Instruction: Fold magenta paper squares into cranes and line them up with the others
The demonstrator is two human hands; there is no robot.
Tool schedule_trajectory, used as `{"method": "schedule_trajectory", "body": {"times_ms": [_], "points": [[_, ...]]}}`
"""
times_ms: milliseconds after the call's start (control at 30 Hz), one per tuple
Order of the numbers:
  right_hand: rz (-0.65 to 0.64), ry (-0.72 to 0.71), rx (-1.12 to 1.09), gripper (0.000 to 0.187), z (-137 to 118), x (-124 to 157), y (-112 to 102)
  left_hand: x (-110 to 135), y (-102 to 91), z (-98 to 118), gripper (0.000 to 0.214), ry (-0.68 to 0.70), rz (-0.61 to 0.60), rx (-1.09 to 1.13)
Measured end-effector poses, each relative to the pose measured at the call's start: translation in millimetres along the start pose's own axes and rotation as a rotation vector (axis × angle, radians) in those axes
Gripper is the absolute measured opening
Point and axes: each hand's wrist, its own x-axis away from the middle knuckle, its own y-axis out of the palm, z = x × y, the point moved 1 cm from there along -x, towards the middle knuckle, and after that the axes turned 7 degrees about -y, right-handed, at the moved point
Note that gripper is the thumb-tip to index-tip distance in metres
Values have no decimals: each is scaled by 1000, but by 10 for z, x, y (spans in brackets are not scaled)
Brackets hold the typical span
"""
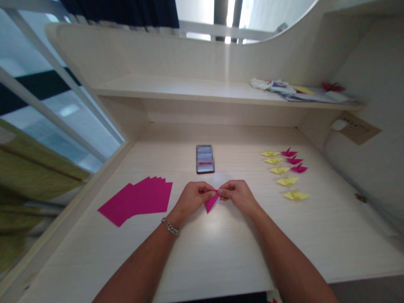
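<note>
A small folded piece of magenta paper (211,203) hangs point-down between both my hands above the pale wooden desk (221,244). My left hand (193,197), with a metal bracelet at the wrist, pinches its upper left edge. My right hand (236,194) pinches the upper right edge, fingertips nearly meeting the left ones. A fanned stack of flat magenta sheets (139,200) lies on the desk to the left of my left hand.
A phone (205,159) lies flat just beyond my hands. To the right sit a column of several yellow folded cranes (285,176) and three magenta ones (294,160). A shelf (189,90) above holds papers (284,89) and a red paper figure (332,87). A wall socket (355,127) is at right.
</note>
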Motion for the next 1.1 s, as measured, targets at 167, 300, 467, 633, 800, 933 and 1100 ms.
{"method": "schedule_trajectory", "body": {"times_ms": [167, 300, 467, 633, 800, 933, 1100], "points": [[-29, 24, -44, 32, -15, 6, -5, -7, -3, -6, 15, -16, -16, 10], [-57, 83, -151, 38, 4, -2, -25, -18, -5, -1, 15, -57, -21, 54], [-45, 57, -173, 42, 64, -29, -19, -19, -1, 20, 14, -93, -18, 79], [-59, -23, -31, 29, 74, -23, 39, -19, 9, 1, 17, -81, -46, 70], [-7, -42, -17, 24, 39, -13, 34, -32, 5, -27, 18, -88, -46, 141], [-10, -28, -16, 23, 37, -13, 30, -31, 6, -25, 17, -95, -37, 141], [-21, -17, 10, 21, 67, -19, 39, -38, 8, -49, 19, -103, -43, 122]]}}
